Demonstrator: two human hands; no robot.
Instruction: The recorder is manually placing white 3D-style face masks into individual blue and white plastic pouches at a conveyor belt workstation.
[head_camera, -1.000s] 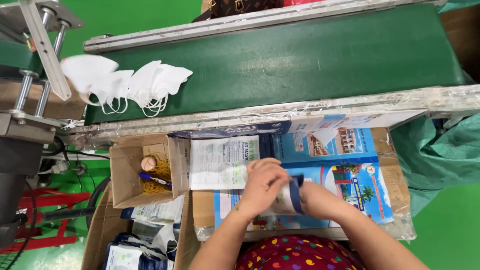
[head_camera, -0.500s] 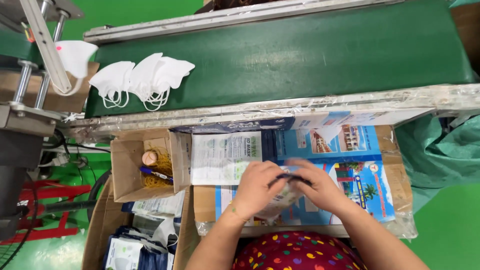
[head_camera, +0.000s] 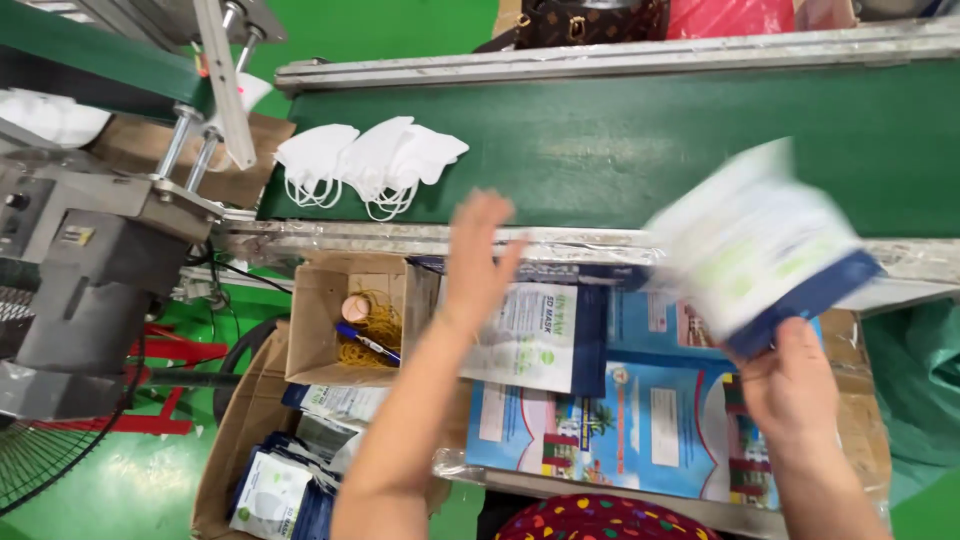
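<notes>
Head camera, looking down: the right hand (head_camera: 795, 385), at the right of the frame, grips the lower corner of a white and dark blue packet (head_camera: 765, 245), which is blurred and held up over the edge of the green conveyor belt (head_camera: 620, 140). The left hand (head_camera: 478, 262), near the middle, is spread wide and holds nothing, its fingers lifted toward the belt's near metal rail (head_camera: 400, 240). Below both hands, a table (head_camera: 870, 440) carries flat printed packets: a white and green one (head_camera: 530, 335) just beside the left forearm, and blue picture-printed ones (head_camera: 620, 425) lower in the frame. To the left of the forearm sits a small open cardboard box (head_camera: 320, 300) with rubber bands (head_camera: 365, 330) and a pen inside. On the belt, upper left of centre, lies a small pile of white face masks (head_camera: 375, 160). A grey machine (head_camera: 90, 270) fills the left edge, and a carton of more packets (head_camera: 275, 490) stands at the lower left.
</notes>
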